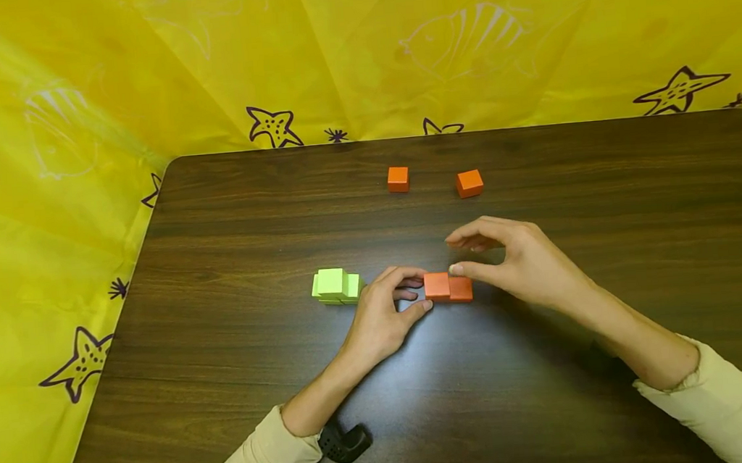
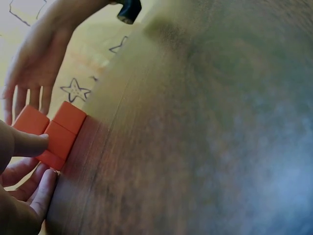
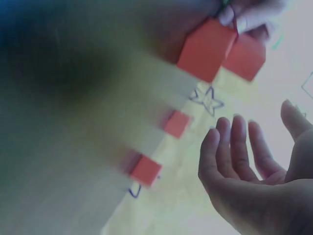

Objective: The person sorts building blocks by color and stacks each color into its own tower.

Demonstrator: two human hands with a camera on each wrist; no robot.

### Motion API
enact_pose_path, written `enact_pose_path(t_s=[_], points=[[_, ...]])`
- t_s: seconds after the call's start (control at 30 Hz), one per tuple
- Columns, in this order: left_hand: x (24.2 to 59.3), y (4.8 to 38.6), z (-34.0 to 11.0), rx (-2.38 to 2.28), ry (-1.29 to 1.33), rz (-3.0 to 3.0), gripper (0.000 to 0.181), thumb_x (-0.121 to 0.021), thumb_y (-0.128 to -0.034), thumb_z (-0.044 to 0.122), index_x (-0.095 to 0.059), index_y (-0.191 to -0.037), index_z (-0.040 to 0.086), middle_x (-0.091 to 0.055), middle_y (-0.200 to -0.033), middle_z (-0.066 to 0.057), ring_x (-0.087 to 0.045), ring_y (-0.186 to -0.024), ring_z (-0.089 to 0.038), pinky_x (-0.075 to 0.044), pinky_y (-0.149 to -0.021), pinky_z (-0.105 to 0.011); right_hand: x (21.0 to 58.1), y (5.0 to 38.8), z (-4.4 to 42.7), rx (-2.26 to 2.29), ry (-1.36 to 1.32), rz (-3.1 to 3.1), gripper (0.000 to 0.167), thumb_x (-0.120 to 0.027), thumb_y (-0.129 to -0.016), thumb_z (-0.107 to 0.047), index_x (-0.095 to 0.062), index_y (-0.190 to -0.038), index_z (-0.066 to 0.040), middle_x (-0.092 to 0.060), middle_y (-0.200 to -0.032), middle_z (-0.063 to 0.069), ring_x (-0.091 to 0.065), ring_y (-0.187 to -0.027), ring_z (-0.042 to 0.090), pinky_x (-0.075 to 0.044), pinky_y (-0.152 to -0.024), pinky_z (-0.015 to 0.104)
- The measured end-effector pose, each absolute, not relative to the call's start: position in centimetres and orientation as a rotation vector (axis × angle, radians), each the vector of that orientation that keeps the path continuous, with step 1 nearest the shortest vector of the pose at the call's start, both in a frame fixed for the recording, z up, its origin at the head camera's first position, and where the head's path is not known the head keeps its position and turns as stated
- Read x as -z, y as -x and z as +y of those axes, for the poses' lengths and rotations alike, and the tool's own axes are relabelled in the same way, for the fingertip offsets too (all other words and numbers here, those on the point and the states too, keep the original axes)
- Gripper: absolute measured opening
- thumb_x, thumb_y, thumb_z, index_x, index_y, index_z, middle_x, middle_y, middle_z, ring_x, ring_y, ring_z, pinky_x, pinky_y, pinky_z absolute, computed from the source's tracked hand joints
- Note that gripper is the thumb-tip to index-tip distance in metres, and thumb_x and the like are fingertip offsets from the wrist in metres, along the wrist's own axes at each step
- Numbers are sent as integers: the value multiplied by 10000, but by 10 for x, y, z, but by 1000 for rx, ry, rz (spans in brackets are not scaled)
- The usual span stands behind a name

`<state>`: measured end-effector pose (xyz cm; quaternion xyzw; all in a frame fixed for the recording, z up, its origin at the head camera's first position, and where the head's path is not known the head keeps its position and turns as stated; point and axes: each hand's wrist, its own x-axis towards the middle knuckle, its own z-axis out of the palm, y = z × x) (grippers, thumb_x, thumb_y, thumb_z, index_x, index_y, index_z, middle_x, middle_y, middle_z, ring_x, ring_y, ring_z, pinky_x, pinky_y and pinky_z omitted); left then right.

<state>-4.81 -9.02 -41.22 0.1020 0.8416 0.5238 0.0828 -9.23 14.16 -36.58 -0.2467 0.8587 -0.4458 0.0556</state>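
Observation:
A small group of orange blocks point(image 1: 437, 286) stands on the table, one block raised on top at the left and a lower one point(image 1: 461, 289) at the right. My left hand point(image 1: 380, 316) pinches the left end of this group, its thumb on the near side and fingers on the far side. In the left wrist view, the thumb overlaps the orange blocks point(image 2: 68, 117). Just right of the group hovers my right hand point(image 1: 530, 262), fingers spread from the thumb with nothing held. The right wrist view shows the right hand's point(image 3: 249, 181) empty palm and loosely bent fingers.
Two loose orange cubes, a left one point(image 1: 398, 179) and a right one point(image 1: 470, 184), lie toward the far table edge. Stacked light green blocks point(image 1: 332, 284) stand left of the left hand. A yellow patterned sheet point(image 1: 357, 51) borders the dark wooden table point(image 1: 246, 219).

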Motion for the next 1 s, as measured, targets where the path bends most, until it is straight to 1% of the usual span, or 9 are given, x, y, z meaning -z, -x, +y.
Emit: enact_pose_path(t_s=[0.1,0.27,0.5,0.63,0.73,0.9,1.0], points=[[412,48,-90,-1553,-289,2513,365,-784,-845,41,-663,-1189,50,-665,-1119,-62,-670,-936,-170,-551,-853,-238,361,99,145,1356,722,2635,333,-809,-852,-248,-699,-1157,-171,-706,-1090,-51,-655,-996,179,-533,-867,346],[412,49,-89,-1541,-276,2509,365,-784,-850,51,-662,-1194,56,-661,-1120,-51,-665,-939,-153,-545,-857,-222,358,106,150,1351,696,2675,323,-804,-857,-235,-703,-1155,-159,-703,-1076,-83,-650,-973,151,-529,-846,315],[413,48,-90,-1540,-288,2522,364,-783,-848,46,-662,-1191,50,-662,-1115,-53,-666,-936,-153,-544,-853,-217,358,117,156,1366,626,2720,288,-800,-861,-223,-713,-1129,-160,-718,-1055,-67,-661,-932,173,-521,-818,258],[413,48,-90,-1553,-294,2518,359,-782,-848,40,-663,-1186,44,-661,-1111,-58,-665,-932,-161,-545,-852,-217,356,124,159,1377,594,2737,278,-797,-864,-207,-715,-1127,-166,-719,-1060,-48,-659,-923,206,-513,-811,253],[412,49,-89,-1565,-298,2515,356,-781,-846,31,-662,-1181,39,-660,-1108,-64,-664,-932,-163,-546,-852,-215,354,129,160,1379,593,2755,278,-799,-861,-187,-716,-1126,-184,-715,-1067,-51,-652,-910,191,-508,-805,231],[414,49,-90,-1573,-298,2511,362,-784,-839,22,-661,-1179,36,-659,-1106,-64,-662,-931,-160,-547,-848,-213,353,141,162,1398,605,2777,284,-795,-858,-142,-717,-1131,-144,-710,-1087,-19,-639,-893,114,-508,-799,185],[415,48,-90,-1581,-297,2500,361,-782,-839,16,-660,-1179,33,-656,-1108,-68,-661,-934,-163,-549,-846,-215,355,149,163,1386,632,2797,291,-789,-861,-120,-715,-1142,-115,-699,-1109,6,-630,-889,116,-502,-791,195]])
